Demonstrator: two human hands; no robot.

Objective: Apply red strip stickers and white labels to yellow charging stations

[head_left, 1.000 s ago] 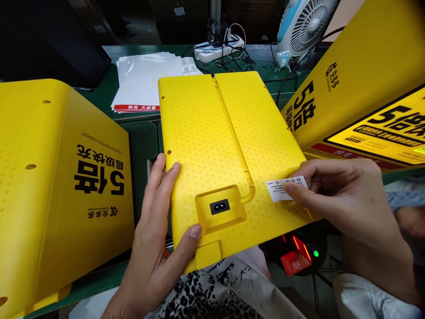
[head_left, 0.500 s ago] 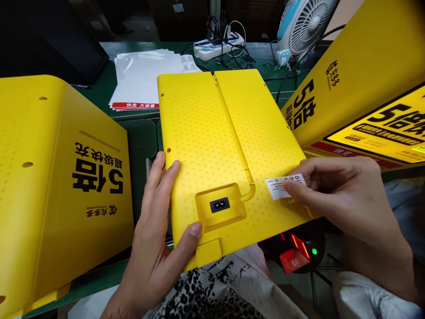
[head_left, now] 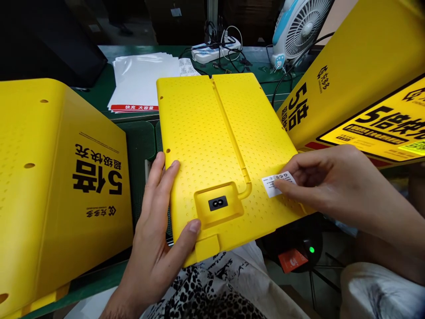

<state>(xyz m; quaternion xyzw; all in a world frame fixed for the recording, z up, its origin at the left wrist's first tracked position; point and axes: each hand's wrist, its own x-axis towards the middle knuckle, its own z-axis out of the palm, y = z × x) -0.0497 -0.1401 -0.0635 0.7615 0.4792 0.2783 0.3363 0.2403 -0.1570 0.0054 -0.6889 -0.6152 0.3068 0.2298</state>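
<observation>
A yellow plastic housing (head_left: pixel 194 128) lies at a tilt in the middle, its dimpled face towards me. That face has a long cable groove and a recess holding a black two-pin socket (head_left: pixel 218 203). My left hand (head_left: pixel 159 239) grips the housing's left edge, with the thumb on the face below the recess and the fingers along the side. Between thumb and fingers, my right hand (head_left: pixel 325 181) pinches a small white printed label (head_left: pixel 272 189) over the lower right of the face. Whether the label sticks to the surface cannot be made out.
Large printed yellow housings stand to the left (head_left: pixel 86 110) and right (head_left: pixel 358 62). Behind are white printed sheets (head_left: pixel 142 75), a power strip (head_left: pixel 215 51) with tangled cables and a small fan (head_left: pixel 295 35). Below right, a dark device shows a green light (head_left: pixel 311 250).
My right hand and the label have shifted slightly left. The label stays over the lower right of the housing. My left hand keeps its grip, and the view has moved a little.
</observation>
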